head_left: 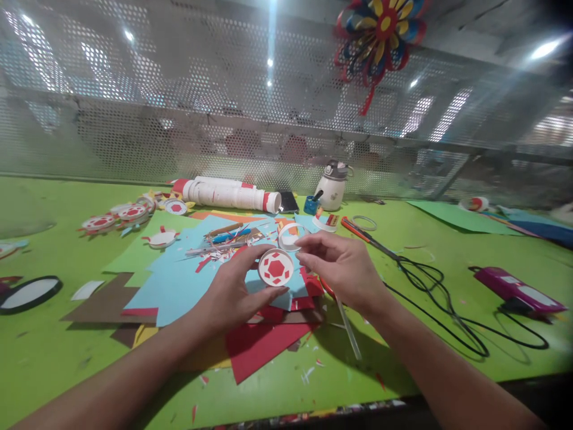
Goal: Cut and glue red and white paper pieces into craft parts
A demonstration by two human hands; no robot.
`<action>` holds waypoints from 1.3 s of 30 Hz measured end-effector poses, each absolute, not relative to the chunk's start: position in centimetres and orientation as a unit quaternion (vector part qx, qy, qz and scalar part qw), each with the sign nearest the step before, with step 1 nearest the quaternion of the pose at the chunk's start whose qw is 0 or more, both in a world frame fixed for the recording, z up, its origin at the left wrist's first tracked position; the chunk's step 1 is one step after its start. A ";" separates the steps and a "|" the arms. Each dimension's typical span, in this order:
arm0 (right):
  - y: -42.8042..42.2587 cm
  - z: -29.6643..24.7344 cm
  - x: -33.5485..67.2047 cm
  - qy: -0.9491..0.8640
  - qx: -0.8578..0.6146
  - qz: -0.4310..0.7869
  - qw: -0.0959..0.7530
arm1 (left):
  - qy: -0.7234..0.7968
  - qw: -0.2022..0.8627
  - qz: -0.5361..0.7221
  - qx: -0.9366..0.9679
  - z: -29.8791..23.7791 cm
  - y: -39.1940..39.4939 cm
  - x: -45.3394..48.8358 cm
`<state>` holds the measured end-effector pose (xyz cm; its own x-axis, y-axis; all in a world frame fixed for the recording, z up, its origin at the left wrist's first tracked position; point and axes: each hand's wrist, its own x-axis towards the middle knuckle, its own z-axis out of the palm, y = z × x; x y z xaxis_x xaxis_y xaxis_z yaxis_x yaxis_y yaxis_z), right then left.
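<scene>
My left hand point(233, 292) grips a small white paper cup point(276, 267) by its side, its bottom turned toward me with a red hexagon pattern on it. My right hand point(342, 266) hovers just right of the cup with thumb and fingers pinched together at the cup's rim; whether anything lies between them I cannot make out. Both hands are above a pile of blue, red and brown paper sheets point(179, 280) on the green table point(58, 346).
A stack of white cups point(228, 194) lies on its side behind the paper. Finished cup flowers point(120, 216) sit at left. A white bottle point(332, 186), tape rings point(290, 236), a black cable point(430, 292) and a magenta glue gun point(514, 288) lie to the right. A paper flower point(380, 30) hangs on the mesh wall.
</scene>
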<state>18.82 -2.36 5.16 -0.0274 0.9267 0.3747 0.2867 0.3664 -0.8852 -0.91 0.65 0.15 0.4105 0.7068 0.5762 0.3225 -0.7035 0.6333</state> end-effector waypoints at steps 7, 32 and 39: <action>-2.2 5.4 18.7 -0.618 -0.491 0.352 0.503 | 0.380 0.250 0.399 0.797 0.2 1.1 -1.0; -1.7 4.4 18.5 -0.677 -0.479 0.392 0.397 | 0.317 0.161 0.395 0.847 0.8 1.4 -1.9; -1.5 4.2 18.6 -0.647 -0.493 0.437 0.384 | 0.316 0.434 0.393 0.747 0.0 1.8 -1.3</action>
